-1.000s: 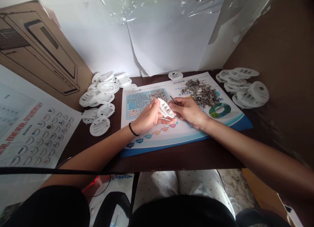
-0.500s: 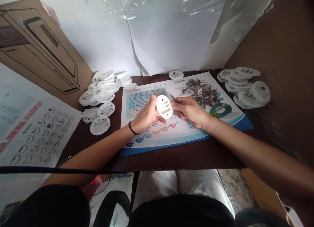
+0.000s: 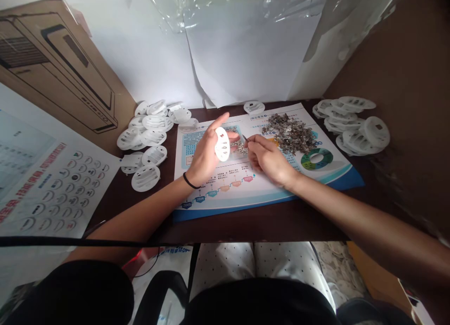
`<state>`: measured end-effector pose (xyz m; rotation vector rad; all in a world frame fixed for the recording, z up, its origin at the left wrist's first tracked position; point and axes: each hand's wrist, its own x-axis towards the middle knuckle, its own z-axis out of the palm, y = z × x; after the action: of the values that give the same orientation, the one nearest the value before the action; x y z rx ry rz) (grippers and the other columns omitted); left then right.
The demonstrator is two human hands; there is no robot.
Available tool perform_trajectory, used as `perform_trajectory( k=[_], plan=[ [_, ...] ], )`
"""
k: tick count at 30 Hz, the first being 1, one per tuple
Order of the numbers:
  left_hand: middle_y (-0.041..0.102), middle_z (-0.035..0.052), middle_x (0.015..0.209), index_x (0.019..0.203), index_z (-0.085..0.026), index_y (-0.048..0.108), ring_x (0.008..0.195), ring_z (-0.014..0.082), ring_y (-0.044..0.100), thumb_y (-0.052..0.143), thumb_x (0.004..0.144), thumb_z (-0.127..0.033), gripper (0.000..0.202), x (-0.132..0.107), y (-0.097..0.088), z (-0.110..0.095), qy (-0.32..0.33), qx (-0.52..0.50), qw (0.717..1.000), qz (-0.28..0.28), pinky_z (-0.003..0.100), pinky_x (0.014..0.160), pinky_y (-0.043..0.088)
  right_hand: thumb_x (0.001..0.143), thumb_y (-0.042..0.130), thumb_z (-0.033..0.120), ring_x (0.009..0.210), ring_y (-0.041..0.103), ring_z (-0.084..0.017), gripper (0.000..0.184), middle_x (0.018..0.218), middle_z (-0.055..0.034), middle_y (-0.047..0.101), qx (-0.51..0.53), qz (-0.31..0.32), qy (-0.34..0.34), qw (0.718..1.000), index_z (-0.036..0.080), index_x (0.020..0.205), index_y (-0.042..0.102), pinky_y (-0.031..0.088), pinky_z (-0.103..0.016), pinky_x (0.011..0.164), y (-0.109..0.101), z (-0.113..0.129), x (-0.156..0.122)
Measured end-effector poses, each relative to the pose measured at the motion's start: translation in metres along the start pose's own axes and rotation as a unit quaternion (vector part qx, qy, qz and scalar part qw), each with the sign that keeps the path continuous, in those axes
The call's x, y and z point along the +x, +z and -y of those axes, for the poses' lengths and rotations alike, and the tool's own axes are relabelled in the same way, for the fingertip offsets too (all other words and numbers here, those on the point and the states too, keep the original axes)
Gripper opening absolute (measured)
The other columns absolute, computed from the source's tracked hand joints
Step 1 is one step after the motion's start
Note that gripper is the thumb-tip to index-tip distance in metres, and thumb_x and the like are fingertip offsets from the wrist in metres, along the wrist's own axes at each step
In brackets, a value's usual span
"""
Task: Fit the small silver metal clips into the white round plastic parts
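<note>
A white plastic oval [image 3: 222, 144] with slots in its face stands nearly upright in the person's left hand [image 3: 207, 155], just above the middle of the table. The fingers of that hand are spread rather than curled tight: the forefinger [image 3: 221, 121] points up and to the left, two fingers reach right behind the oval, and the oval sits against the palm side. Exactly which fingertips grip its rim is hard to see from here. A black wristband [image 3: 191, 180] circles that wrist.

The right hand [image 3: 269, 160] comes in from the right, its thumb and forefinger closed narrowly around a pair of thin metal tweezers [image 3: 243, 138]. Only the tips of the tweezers show, and they sit just beside the oval, over a small patch of metal bits [image 3: 240, 149] on the printed sheet. The two hands are close but apart.

Both hands work above a large printed sheet [image 3: 267, 196] with a blue edge, lying on a dark wooden table [image 3: 246, 224]. A much bigger heap of small metal bits [image 3: 288, 134] lies on the sheet at upper right of the hands, and a single white oval [image 3: 253, 107] sits at the sheet's top edge. More white ovals are piled on the table to the left [image 3: 149, 136] and to the right [image 3: 351, 124]. A cardboard box [image 3: 59, 67] leans at upper left, above a chart [image 3: 59, 189] at left. Polka-dot trousers [image 3: 225, 269] show below the table.
</note>
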<state>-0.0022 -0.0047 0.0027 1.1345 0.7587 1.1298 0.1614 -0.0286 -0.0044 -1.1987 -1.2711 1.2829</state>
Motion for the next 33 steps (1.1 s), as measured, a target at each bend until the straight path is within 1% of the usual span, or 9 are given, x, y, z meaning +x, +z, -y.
perform_trajectory(
  k=[2, 4, 8, 11, 14, 18, 23, 28, 33],
  plan=[
    [0.068, 0.0054, 0.108, 0.142, -0.03, 0.039, 0.101, 0.0202, 0.065, 0.043, 0.091, -0.052, 0.055, 0.008, -0.002, 0.001, -0.007, -0.02, 1.0, 0.009, 0.03, 0.079, 0.053, 0.088, 0.045, 0.027, 0.051, 0.036, -0.011, 0.012, 0.055, 0.0047, 0.042, -0.119, -0.038, -0.067, 0.99, 0.021, 0.08, 0.051, 0.03, -0.028, 0.052, -0.002, -0.002, 0.001],
    [0.068, 0.0065, 0.107, 0.138, -0.028, 0.043, 0.091, 0.019, 0.067, 0.042, 0.092, -0.049, 0.05, 0.012, -0.004, 0.002, -0.024, -0.03, 0.999, 0.006, 0.03, 0.073, 0.054, 0.089, 0.044, 0.026, 0.056, 0.041, -0.012, 0.015, 0.061, 0.0018, 0.05, -0.218, -0.035, -0.124, 0.967, 0.019, 0.086, 0.057, 0.034, -0.029, 0.058, -0.001, -0.004, 0.0],
    [0.067, 0.0088, 0.112, 0.114, -0.021, 0.059, 0.091, 0.0196, 0.066, 0.034, 0.095, -0.05, 0.043, 0.013, -0.003, 0.003, -0.055, -0.06, 0.997, -0.02, 0.031, 0.072, 0.055, 0.091, 0.042, 0.028, 0.057, 0.046, -0.012, 0.028, 0.073, -0.0011, 0.062, -0.291, -0.007, -0.177, 0.94, 0.021, 0.106, 0.065, 0.036, -0.029, 0.061, 0.003, -0.007, -0.004],
    [0.066, 0.0096, 0.113, 0.115, -0.019, 0.061, 0.094, 0.0211, 0.066, 0.035, 0.094, -0.056, 0.05, 0.012, -0.004, 0.005, -0.051, -0.071, 0.996, -0.014, 0.034, 0.076, 0.055, 0.091, 0.045, 0.031, 0.055, 0.046, -0.012, 0.027, 0.077, -0.0025, 0.066, -0.31, -0.034, -0.187, 0.931, 0.021, 0.101, 0.068, 0.036, -0.03, 0.06, 0.005, -0.008, -0.005],
    [0.066, 0.0094, 0.108, 0.121, -0.019, 0.06, 0.093, 0.0209, 0.066, 0.047, 0.091, -0.051, 0.045, 0.013, -0.006, 0.01, -0.022, -0.04, 0.999, 0.003, 0.034, 0.078, 0.054, 0.09, 0.047, 0.034, 0.054, 0.047, -0.013, 0.027, 0.065, -0.0015, 0.061, -0.337, -0.061, -0.185, 0.921, 0.02, 0.091, 0.07, 0.036, -0.03, 0.061, 0.006, -0.008, -0.006],
    [0.067, 0.0069, 0.102, 0.121, -0.022, 0.06, 0.091, 0.0194, 0.066, 0.048, 0.091, -0.055, 0.046, 0.014, -0.006, 0.015, 0.007, -0.017, 1.0, -0.014, 0.033, 0.078, 0.051, 0.091, 0.044, 0.035, 0.054, 0.046, -0.013, 0.03, 0.061, -0.0014, 0.057, -0.355, -0.058, -0.192, 0.913, 0.018, 0.093, 0.069, 0.035, -0.029, 0.06, 0.009, -0.008, -0.008],
    [0.068, 0.0052, 0.099, 0.111, -0.021, 0.063, 0.093, 0.0173, 0.065, 0.048, 0.089, -0.055, 0.043, 0.013, -0.003, 0.014, -0.001, -0.017, 1.0, -0.02, 0.031, 0.079, 0.051, 0.091, 0.039, 0.029, 0.05, 0.042, -0.012, 0.031, 0.062, -0.0026, 0.057, -0.372, -0.047, -0.182, 0.909, 0.017, 0.098, 0.067, 0.033, -0.029, 0.059, 0.013, -0.012, -0.006],
    [0.069, 0.0059, 0.099, 0.107, -0.019, 0.063, 0.095, 0.0195, 0.065, 0.048, 0.087, -0.046, 0.037, 0.013, 0.001, 0.015, 0.0, -0.001, 1.0, -0.031, 0.031, 0.076, 0.05, 0.092, 0.039, 0.029, 0.05, 0.039, -0.011, 0.03, 0.062, -0.0028, 0.056, -0.376, -0.027, -0.19, 0.907, 0.017, 0.087, 0.066, 0.033, -0.029, 0.06, 0.013, -0.012, -0.005],
    [0.07, 0.0065, 0.094, 0.09, -0.018, 0.066, 0.087, 0.0194, 0.065, 0.046, 0.086, -0.039, 0.029, 0.012, 0.006, 0.016, 0.034, 0.01, 0.998, -0.044, 0.032, 0.078, 0.051, 0.093, 0.039, 0.03, 0.052, 0.038, -0.012, 0.031, 0.061, -0.0033, 0.053, -0.407, -0.027, -0.183, 0.895, 0.018, 0.079, 0.064, 0.031, -0.03, 0.059, 0.015, -0.013, -0.004]
  ],
)
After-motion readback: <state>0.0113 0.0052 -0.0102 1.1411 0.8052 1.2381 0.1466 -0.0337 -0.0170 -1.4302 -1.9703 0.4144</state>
